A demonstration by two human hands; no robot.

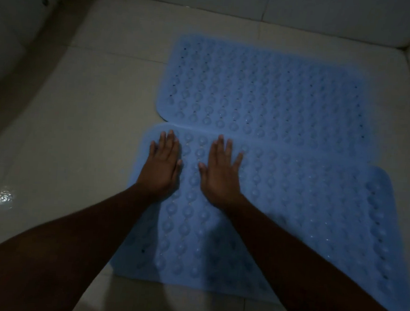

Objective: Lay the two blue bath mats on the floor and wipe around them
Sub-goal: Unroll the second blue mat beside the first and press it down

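- A white curved fixture (13, 49) occupies the far left; the dim light does not show what it is.
- The pale tiled floor (100, 103) carries a small glinting wet patch (0, 198) at the left, well apart from the mats.
- The left hand (162, 166) rests palm down on the near mat (291, 223), just inside its far left corner. Its fingers (169, 140) are straight and close together, gripping nothing.
- The right hand (222, 174) lies flat just beside the left one, on the same mat. Its fingers (220, 146) are straight and slightly spread, gripping nothing.
- The near mat, blue with rows of round bumps, lies flat on the floor.
- The far mat (265, 93), blue with the same pattern, lies flat beyond it. The long edges of the two mats meet; the near mat reaches further left and right.
- A pale tiled wall (284, 12) runs behind the far mat.
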